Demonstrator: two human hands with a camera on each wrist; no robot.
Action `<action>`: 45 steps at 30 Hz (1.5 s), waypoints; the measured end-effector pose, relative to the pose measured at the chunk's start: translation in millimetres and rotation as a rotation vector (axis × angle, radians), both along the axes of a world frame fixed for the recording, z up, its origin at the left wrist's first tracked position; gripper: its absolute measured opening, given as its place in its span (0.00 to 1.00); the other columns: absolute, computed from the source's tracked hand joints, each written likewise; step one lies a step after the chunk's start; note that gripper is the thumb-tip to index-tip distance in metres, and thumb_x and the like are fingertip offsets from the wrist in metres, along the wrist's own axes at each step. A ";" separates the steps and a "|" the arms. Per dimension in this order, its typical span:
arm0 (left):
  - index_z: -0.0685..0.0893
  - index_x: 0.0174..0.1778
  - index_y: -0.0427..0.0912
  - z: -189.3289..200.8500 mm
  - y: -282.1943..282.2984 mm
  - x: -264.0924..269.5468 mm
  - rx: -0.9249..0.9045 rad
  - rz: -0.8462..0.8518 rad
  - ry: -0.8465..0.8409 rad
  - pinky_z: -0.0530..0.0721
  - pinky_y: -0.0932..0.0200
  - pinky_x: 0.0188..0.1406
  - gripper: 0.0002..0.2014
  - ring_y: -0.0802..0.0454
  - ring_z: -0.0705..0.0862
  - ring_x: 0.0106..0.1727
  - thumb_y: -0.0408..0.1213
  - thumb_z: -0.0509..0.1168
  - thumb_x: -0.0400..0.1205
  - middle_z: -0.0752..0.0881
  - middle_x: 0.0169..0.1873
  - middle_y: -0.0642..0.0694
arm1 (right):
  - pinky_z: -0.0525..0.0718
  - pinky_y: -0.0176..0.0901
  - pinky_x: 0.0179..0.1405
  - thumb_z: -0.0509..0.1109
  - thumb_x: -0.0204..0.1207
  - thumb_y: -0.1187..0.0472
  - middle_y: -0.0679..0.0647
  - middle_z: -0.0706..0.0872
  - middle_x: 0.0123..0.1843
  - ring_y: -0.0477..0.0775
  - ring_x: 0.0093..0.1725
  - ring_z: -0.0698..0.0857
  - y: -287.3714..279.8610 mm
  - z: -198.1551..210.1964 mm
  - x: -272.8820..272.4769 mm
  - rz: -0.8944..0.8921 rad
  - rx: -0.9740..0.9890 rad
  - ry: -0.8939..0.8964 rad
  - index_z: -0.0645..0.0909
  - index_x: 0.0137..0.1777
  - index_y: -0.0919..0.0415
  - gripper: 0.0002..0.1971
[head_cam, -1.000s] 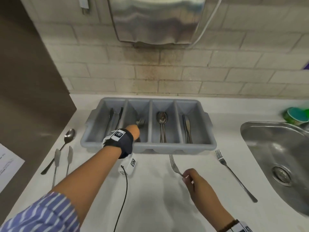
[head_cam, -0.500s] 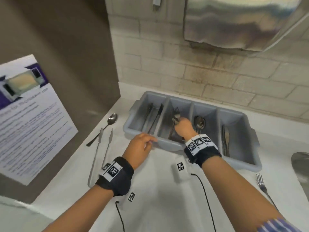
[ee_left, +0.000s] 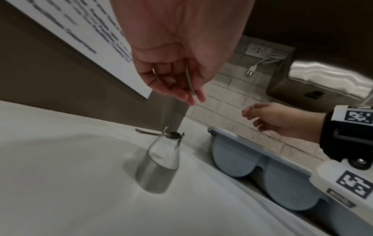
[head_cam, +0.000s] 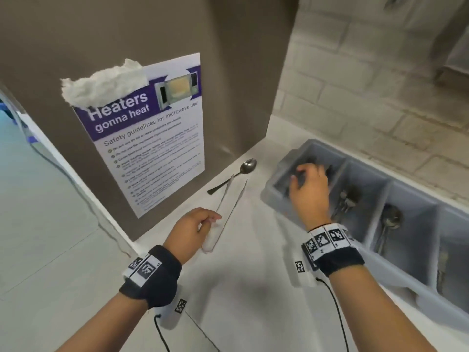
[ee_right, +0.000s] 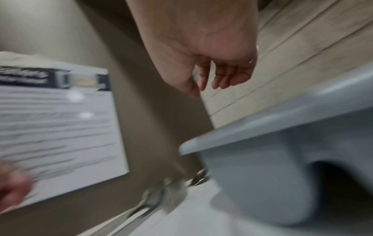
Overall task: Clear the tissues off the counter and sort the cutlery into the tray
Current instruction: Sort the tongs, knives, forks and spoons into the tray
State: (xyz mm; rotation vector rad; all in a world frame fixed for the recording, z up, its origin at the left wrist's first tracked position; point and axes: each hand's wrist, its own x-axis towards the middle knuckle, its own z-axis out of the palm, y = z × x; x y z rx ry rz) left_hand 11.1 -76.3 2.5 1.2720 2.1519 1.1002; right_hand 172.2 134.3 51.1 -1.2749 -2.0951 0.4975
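A grey four-compartment cutlery tray [head_cam: 276,196] stands on the white counter [head_cam: 241,288] against the tiled wall. Forks [head_cam: 345,201] and spoons [head_cam: 390,217] lie in its middle compartments. My right hand [head_cam: 307,179] hovers over the leftmost compartment, fingers hanging relaxed and empty [ee_right: 218,76]. My left hand [head_cam: 200,224] is loosely curled just above the handle end of metal tongs [head_cam: 228,207] that lie on the counter [ee_left: 159,167]. A spoon [head_cam: 248,165] lies beyond the tongs. A crumpled white tissue [head_cam: 101,85] sits at the top corner of the poster.
A brown panel with a microwave safety poster [head_cam: 152,148] closes off the counter's left side. The counter's front edge drops to the floor on the left. A steel dispenser [ee_left: 322,76] hangs on the wall above the tray. Thin black cables [head_cam: 335,313] trail from both wristbands.
The view has swung left. My left hand moved from the tray's front rim to above the tongs. My right hand left the fork compartment and now hangs over the leftmost one.
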 end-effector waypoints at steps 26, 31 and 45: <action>0.69 0.72 0.32 -54.0 177.4 -68.6 -0.484 -0.057 0.398 0.77 0.44 0.71 0.23 0.33 0.76 0.68 0.26 0.56 0.79 0.77 0.67 0.31 | 0.83 0.58 0.60 0.68 0.70 0.54 0.63 0.78 0.64 0.65 0.57 0.83 21.6 29.0 -13.7 -0.020 -0.316 0.175 0.63 0.71 0.58 0.30; 0.78 0.60 0.32 -55.0 182.7 -64.5 -0.660 -0.040 0.463 0.83 0.46 0.62 0.13 0.35 0.83 0.62 0.30 0.57 0.81 0.85 0.59 0.33 | 0.82 0.56 0.63 0.67 0.72 0.55 0.67 0.80 0.63 0.69 0.59 0.82 74.0 -1.7 -19.7 -0.128 -0.428 0.033 0.66 0.67 0.68 0.28; 0.75 0.51 0.41 42.2 105.5 -0.7 -0.081 -0.027 0.016 0.72 0.57 0.31 0.05 0.45 0.78 0.35 0.34 0.54 0.86 0.79 0.33 0.44 | 0.80 0.51 0.61 0.66 0.77 0.55 0.67 0.84 0.62 0.66 0.61 0.82 71.2 -10.7 -1.3 -0.082 -0.346 -0.251 0.74 0.65 0.69 0.22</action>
